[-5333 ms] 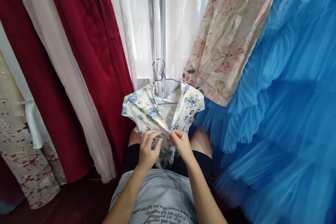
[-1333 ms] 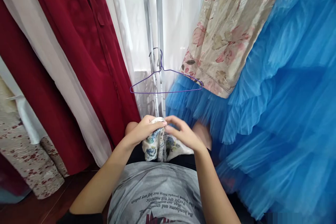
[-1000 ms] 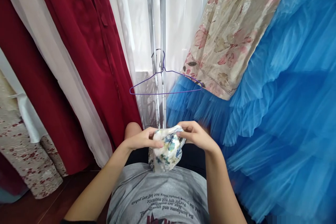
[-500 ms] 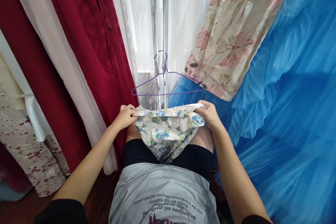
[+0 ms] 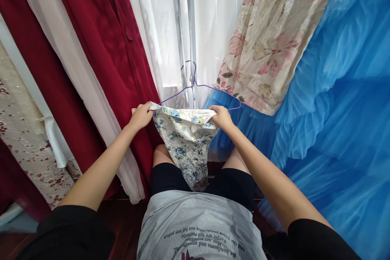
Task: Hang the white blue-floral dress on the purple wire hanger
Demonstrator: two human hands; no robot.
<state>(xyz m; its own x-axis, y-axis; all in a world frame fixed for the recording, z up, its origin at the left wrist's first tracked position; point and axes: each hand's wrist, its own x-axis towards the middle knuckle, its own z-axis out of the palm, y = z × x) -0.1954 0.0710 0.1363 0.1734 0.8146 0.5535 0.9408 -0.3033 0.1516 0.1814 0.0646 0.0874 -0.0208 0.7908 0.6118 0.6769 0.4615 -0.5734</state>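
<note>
A white garment with blue and yellow flowers (image 5: pixel 183 140) hangs stretched between my two hands, its lower part tapering down over my lap. My left hand (image 5: pixel 141 117) is closed on one upper corner. At the other end of the same edge, my right hand (image 5: pixel 222 118) pinches the fabric. Just behind the garment hangs a purple wire hanger (image 5: pixel 206 85), hooked on a thin metal rod (image 5: pixel 191 28). The garment's top edge hides the hanger's lower bar and lower left part. The right end of the hanger shows beyond my right hand.
Dark red drapes (image 5: pixel 100 44) and pale cloth hang to the left, beside a sequined floral fabric (image 5: pixel 27 142). White sheer cloth (image 5: pixel 158 32) is straight ahead. On the right hang a beige cloth with pink flowers (image 5: pixel 271 48) and a large blue tulle skirt (image 5: pixel 344 130).
Both hands have lifted the garment up and forward against the hanger, covering its lower bar. My right hand has moved left, nearer my left hand.
</note>
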